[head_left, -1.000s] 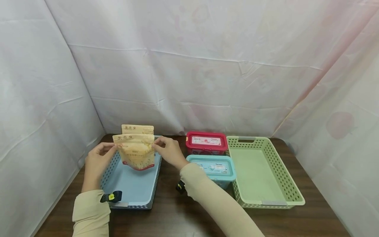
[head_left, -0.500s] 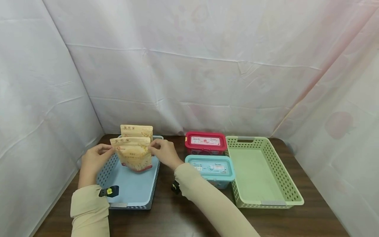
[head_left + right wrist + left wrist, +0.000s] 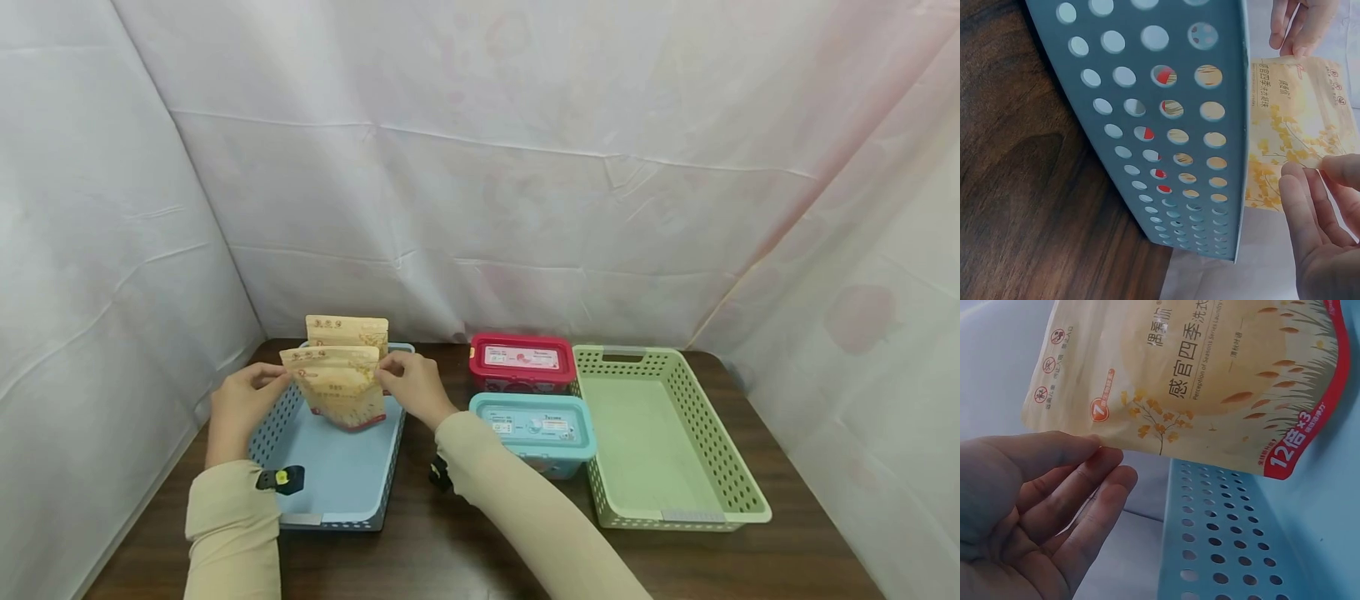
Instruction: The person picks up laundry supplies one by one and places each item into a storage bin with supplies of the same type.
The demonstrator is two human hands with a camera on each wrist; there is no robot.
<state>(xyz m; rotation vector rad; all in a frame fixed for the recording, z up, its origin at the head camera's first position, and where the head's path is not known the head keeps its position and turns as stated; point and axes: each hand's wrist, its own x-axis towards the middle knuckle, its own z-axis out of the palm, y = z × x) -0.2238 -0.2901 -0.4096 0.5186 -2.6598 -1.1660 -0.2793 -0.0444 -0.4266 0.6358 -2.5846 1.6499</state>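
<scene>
A yellow laundry detergent pouch (image 3: 341,390) with a red bottom edge stands upright inside the blue basket (image 3: 322,487); whether its base bears on the floor I cannot tell. My left hand (image 3: 242,408) pinches its left edge between thumb and fingertips, as the left wrist view shows up close. On the opposite edge, my right hand (image 3: 418,385) pinches the pouch with thumb and fingers, seen also in the right wrist view. Behind it stands a second, similar pouch (image 3: 347,327), mostly hidden.
Right of the blue basket stand a red lidded box (image 3: 522,357) and, nearer, a light blue lidded box (image 3: 536,421). Beside them is a green basket (image 3: 645,450). All rest on a dark wooden table (image 3: 450,542), with white curtains (image 3: 480,208) around it.
Both hands have shifted slightly left with the front pouch, whose top edge sits a little lower. More of the rear pouch shows above it. The boxes and green basket stay put.
</scene>
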